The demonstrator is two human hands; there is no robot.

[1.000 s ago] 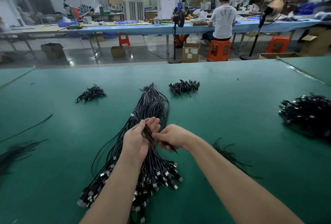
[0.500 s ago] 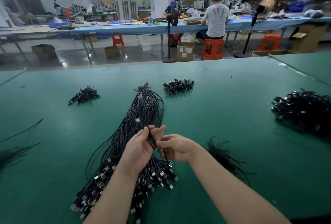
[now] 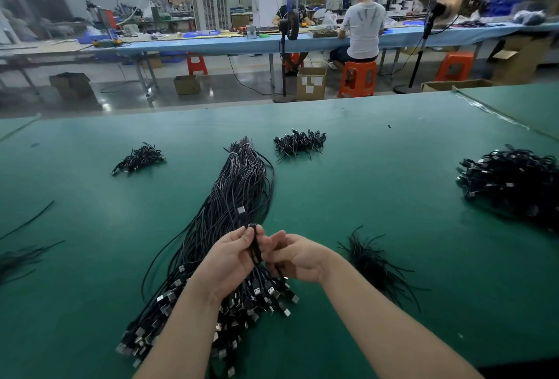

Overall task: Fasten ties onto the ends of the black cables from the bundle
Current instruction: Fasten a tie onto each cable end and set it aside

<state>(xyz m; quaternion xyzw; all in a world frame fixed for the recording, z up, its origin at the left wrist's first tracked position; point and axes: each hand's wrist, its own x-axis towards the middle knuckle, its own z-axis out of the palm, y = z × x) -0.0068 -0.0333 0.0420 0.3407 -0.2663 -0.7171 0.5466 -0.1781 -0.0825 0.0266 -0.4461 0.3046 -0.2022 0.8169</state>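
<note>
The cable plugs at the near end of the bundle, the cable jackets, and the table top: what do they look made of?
Cable plugs: bright metal shells, judging by the silvery glints, on black, probably moulded plastic, bodies.
Cable jackets: black with a slight sheen and soft bends, likely rubbery plastic.
Table top: a matte green sheet with seams; rubber or vinyl mat, hard to say which.

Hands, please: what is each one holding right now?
Left hand: pinches a folded black cable.
Right hand: fingers curled at the same cable.
</note>
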